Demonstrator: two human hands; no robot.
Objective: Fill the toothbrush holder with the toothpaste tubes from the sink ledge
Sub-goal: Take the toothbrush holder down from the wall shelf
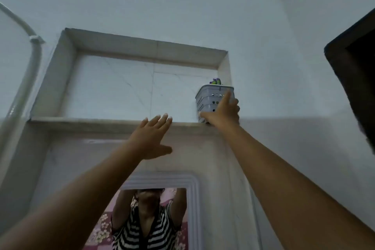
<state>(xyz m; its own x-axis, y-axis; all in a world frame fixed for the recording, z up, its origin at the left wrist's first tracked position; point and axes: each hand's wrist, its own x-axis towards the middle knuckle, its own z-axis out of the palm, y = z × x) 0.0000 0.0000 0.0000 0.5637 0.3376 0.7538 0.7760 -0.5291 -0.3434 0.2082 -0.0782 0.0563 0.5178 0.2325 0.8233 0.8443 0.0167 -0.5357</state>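
While our right hand (222, 112) wraps around the front of the pale perforated toothbrush holder (211, 97), thumb to its left and fingers up its face, our left hand (153, 136) is spread flat with nothing in it, fingertips at the edge of the niche ledge (101, 123) near mid-frame. The holder stands at the right end of that wall niche, right of centre, with purple-and-green tube tops (216, 81) poking above its rim. Below, at the bottom centre, a mirror (192, 199) reflects a person in a striped top.
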